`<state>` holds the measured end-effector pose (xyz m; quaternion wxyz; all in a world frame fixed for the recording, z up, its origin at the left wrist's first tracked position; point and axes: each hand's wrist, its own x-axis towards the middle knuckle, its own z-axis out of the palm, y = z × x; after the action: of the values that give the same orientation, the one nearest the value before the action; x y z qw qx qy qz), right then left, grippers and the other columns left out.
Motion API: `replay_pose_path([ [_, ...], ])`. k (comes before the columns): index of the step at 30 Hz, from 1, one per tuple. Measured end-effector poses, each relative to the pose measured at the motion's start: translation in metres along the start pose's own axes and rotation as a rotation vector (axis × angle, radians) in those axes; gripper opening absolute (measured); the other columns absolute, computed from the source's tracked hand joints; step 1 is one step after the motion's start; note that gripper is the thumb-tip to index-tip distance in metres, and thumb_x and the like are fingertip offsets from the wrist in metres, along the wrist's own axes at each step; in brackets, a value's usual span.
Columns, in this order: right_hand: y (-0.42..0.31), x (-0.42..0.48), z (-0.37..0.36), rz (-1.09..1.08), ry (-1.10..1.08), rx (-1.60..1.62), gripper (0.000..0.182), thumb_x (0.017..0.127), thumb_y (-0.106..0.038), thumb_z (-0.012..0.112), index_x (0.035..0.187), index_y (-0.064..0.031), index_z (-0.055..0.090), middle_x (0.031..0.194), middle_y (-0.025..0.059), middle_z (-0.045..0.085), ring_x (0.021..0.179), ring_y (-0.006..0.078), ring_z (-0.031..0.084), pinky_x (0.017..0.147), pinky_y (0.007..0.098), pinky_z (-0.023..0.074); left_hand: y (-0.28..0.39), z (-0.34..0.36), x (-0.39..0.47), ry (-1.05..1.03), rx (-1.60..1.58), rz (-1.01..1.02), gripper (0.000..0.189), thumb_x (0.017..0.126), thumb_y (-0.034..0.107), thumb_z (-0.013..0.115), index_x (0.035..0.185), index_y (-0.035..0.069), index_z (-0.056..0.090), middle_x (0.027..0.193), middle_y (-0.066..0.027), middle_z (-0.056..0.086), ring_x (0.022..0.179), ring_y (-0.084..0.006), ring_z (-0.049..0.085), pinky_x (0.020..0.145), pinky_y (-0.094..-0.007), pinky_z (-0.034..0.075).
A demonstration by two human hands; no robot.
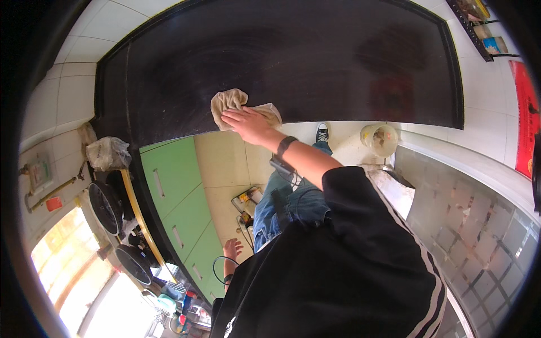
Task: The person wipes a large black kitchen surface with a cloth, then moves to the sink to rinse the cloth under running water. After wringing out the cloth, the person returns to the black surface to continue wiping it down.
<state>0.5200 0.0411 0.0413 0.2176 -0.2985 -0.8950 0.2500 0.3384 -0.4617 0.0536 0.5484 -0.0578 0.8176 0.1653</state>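
A crumpled beige cloth (228, 103) lies near the front edge of the black countertop (253, 55). My right hand (249, 124) rests palm down on it, fingers over the folds, and part of the cloth bulges out on either side. A dark band circles that wrist. Lower in the view, my left hand (233, 248) hangs beside my body near the green drawer fronts (177, 207). Its fingers are loosely bent and apart, with nothing in them.
A gas stove (105, 207) with dark round burners and a bagged item (108, 154) border the left side. On the floor stand a translucent bucket (382, 140) and a small wire rack (249, 198). A patterned glass door (460, 211) is at right.
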Motion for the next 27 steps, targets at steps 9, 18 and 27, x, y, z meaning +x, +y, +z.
replay_pose_path([
  [9, 0.119, -0.116, -0.165, 0.31, 0.214, -0.191, 0.041, 0.086, -0.008, 0.056, 0.127, -0.0091, 0.057, 0.134, 0.0086, 0.055, 0.12, 0.0269, 0.054, 0.1, 0.0401, 0.0421, 0.069, 0.059, -0.007, 0.032, 0.045, 0.095, 0.031, 0.09, 0.034, 0.053, 0.106, 0.008, 0.06, 0.09, -0.0069, 0.068, 0.071, -0.0172, 0.066, 0.061, -0.033, 0.049],
  [18, 0.342, -0.382, -0.344, 0.836, 0.409, -0.366, 0.048, 0.094, -0.016, 0.053, 0.138, -0.0016, 0.046, 0.145, 0.0156, 0.045, 0.136, 0.0295, 0.039, 0.114, 0.039, 0.0267, 0.113, 0.171, -0.03, -0.019, -0.013, 0.183, 0.03, 0.091, 0.027, 0.052, 0.111, 0.006, 0.06, 0.09, -0.0082, 0.068, 0.068, -0.0154, 0.065, 0.058, -0.0309, 0.049],
  [27, 0.353, -0.361, -0.347, 0.919, 0.432, -0.364, 0.063, 0.097, -0.035, 0.048, 0.142, 0.007, 0.035, 0.15, 0.0246, 0.032, 0.139, 0.0382, 0.03, 0.115, 0.0434, 0.0217, 0.084, 0.208, -0.065, 0.114, -0.149, 0.113, 0.03, 0.091, 0.03, 0.055, 0.111, 0.008, 0.061, 0.089, -0.0036, 0.068, 0.069, -0.0133, 0.064, 0.057, -0.0266, 0.047],
])
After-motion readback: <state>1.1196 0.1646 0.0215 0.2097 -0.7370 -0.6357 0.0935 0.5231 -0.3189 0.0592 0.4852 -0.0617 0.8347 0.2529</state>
